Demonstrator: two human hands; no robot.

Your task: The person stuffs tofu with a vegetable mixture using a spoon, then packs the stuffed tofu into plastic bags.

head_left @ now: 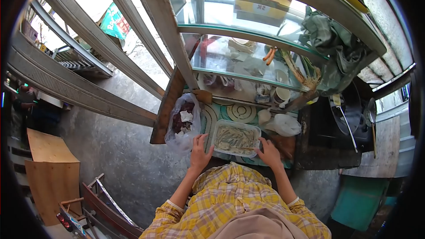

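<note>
A clear plastic container (pixel 216 138) sits in front of me on a patterned surface, its inside smeared with a pale greyish-beige paste. Across its near side lies a thin brownish stick or handle (pixel 241 148). My left hand (pixel 200 154) is beside the container's left edge, fingers apart and holding nothing. At the opposite edge, my right hand (pixel 268 153) has its fingers spread against or very close to the rim; firm contact is hard to tell. Left of the container, a plastic bag (pixel 177 135) holds dark reddish items and crumpled white paper.
A glass display case (pixel 248 30) rises behind the container, with carrots (pixel 269 55) and leafy stalks on its shelf. Tied clear bags (pixel 285 125) lie to the right. Further right, a black wok (pixel 345 110) with a long-handled spatula stands on a stove. Wooden posts frame the left.
</note>
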